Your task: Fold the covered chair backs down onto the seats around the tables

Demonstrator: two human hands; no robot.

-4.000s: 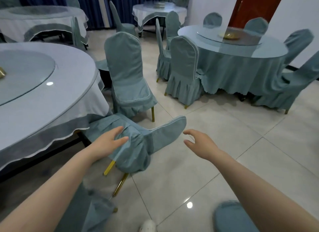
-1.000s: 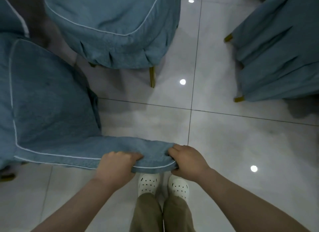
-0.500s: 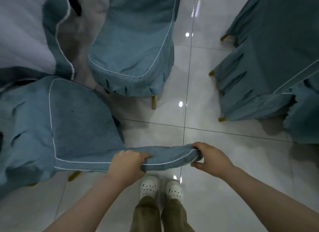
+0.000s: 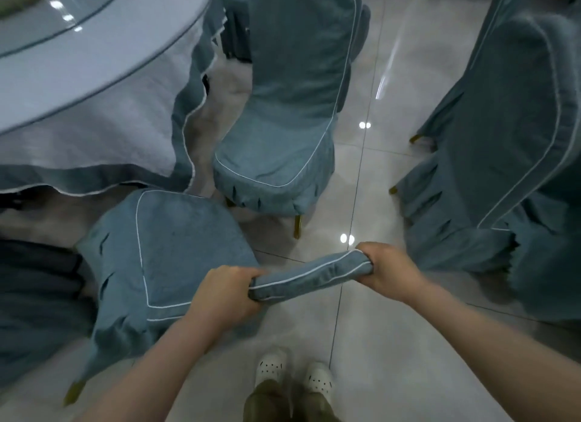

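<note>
Seen from above in a banquet room, a covered chair back (image 4: 308,278) is held at its top edge by two bare hands. The left hand (image 4: 226,296) is curled round the end of the edge at 8 o'clock and the right hand (image 4: 390,270) round the end at 2 o'clock. Each grip is clamped tight on the blue fabric with its white piping. The long axis of the edge is thus laid along the 8-to-2 line between the hands. Only this top rail of the back is shown, the rest being foreshortened beneath it, so its tilt cannot be told.

The seat (image 4: 188,248) of the same chair is found at 9 to 10 o'clock from the grip, just beside the left hand, which is the nearer of the two. The fold is judged not yet made. The back would have to be swung toward 9 o'clock and laid flat on the seat, with the longer arc given to the right hand.

The table (image 4: 94,85), draped in white and blue, is seen at 10 o'clock beyond the seat. A second covered chair (image 4: 298,107) is stood upright at 12 o'clock and a third covered chair (image 4: 503,154) at 2 o'clock, both with backs unfolded. White shoes (image 4: 292,371) are planted on the tiled floor (image 4: 371,182) at 6 o'clock.
</note>
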